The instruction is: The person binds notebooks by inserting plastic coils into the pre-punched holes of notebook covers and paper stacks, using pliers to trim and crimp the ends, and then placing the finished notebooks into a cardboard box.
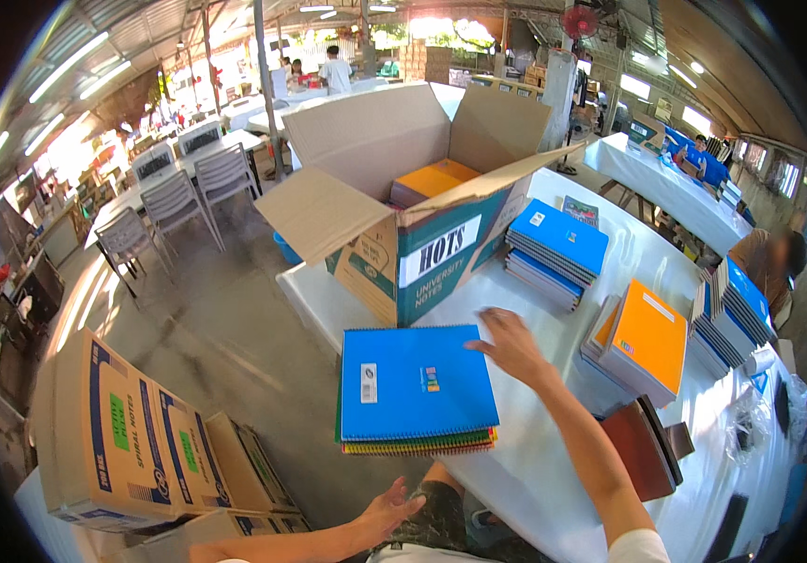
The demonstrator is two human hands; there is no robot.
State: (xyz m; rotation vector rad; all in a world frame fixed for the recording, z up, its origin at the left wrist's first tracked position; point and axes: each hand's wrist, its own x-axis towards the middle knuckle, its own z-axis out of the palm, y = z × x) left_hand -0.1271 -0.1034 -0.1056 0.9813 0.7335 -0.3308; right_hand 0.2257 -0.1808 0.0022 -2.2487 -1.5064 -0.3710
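**Notebooks squared at the table's near edge**

Where the white table ends nearest us, we see a stack of spiral notebooks with a blue cover on top, overhanging the near-left edge so that part of it sits over the floor. Our right hand rests at the stack's far right corner, fingers spread and touching the cover, which looks to us like a steadying hold against that overhang. Our left hand hangs below the stack, open with fingers splayed, touching nothing.

Toward the near right edge lies a dark red folder, and beyond it an orange-topped pile of notebooks. Farther along the right edge stand more blue stacks, grouped by colour, presumably for sorting.

At the far-left corner an open cardboard box has its flaps thrown wide; inside we make out orange notebooks, with the rest hidden by the walls. On the floor at left stand closed cartons, contents unseen.
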